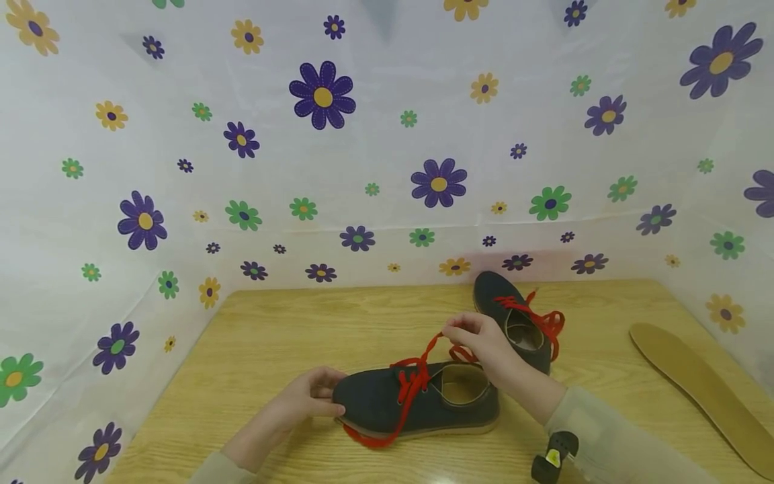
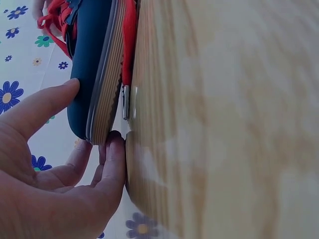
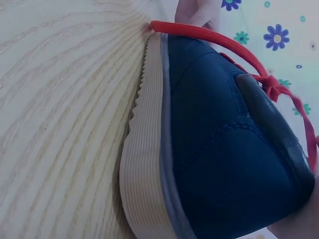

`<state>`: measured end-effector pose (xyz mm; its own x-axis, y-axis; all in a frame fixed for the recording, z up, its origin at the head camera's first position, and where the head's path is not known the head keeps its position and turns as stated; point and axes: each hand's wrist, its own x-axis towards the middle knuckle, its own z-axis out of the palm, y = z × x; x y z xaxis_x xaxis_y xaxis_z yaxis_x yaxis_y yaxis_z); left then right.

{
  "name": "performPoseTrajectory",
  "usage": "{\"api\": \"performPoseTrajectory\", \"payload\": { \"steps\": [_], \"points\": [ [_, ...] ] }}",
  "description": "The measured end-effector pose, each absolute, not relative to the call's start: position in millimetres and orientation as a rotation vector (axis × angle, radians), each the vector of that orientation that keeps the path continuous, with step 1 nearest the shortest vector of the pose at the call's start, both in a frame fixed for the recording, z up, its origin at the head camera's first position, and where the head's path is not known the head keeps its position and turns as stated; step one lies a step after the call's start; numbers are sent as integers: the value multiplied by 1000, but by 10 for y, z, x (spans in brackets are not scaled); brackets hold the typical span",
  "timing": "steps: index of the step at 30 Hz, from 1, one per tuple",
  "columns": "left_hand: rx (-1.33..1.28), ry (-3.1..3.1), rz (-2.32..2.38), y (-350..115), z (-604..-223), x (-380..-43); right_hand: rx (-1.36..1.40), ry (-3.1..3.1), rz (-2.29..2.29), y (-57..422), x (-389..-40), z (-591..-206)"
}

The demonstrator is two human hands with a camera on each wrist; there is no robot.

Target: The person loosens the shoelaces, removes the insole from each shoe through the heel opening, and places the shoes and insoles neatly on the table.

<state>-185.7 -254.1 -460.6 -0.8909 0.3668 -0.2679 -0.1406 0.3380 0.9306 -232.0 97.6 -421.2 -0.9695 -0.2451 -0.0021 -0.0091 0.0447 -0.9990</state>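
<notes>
A dark blue shoe (image 1: 371, 396) with red laces lies sideways on the wooden table, toe to the left. My left hand (image 1: 302, 401) grips its toe, the thumb on the upper (image 2: 87, 64) and the fingers at the front of the ribbed sole (image 2: 105, 114). Between thumb and fingertips my right hand (image 1: 486, 346) pinches one red shoelace (image 1: 430, 348), drawn up taut from the eyelets above the tongue. The other lace end (image 1: 375, 441) hangs down the near side onto the table. Its metal tip (image 2: 125, 102) shows beside the sole in the left wrist view.
A second blue shoe (image 1: 492, 290), also with red laces, stands behind on the right, partly covered by my right hand and forearm. A tan insole (image 1: 695, 383) lies at the table's right edge. Flower-printed white sheeting (image 1: 375, 148) surrounds the table (image 1: 290, 323) at the back and sides.
</notes>
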Motion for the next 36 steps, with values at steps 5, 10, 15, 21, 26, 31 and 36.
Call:
{"api": "performPoseTrajectory", "payload": {
  "steps": [5, 10, 15, 21, 26, 31, 36],
  "points": [
    [203, 2164, 1585, -2545, -4616, -1845, -315, 2166, -2008, 986, -2324, -4164],
    [197, 2168, 1580, -2540, -4607, -1850, -328, 2193, -2058, 1008, -2342, -4086],
    [195, 2166, 1584, -2542, -4613, -1848, -368, 2155, -2096, 1029, -2334, -4048],
    [190, 2174, 1579, -2541, -4621, -1849, -465, 2152, -2011, 996, -2276, -4039],
    [181, 2179, 1572, -2541, -4627, -1857, -535, 2176, -1913, 902, -2203, -4051],
    [175, 2180, 1568, -2539, -4627, -1852, -689, 2276, -1797, 790, -2158, -4128],
    [187, 2178, 1571, -2544, -4613, -1846, -794, 2448, -1648, 700, -2138, -4193]
  ]
}}
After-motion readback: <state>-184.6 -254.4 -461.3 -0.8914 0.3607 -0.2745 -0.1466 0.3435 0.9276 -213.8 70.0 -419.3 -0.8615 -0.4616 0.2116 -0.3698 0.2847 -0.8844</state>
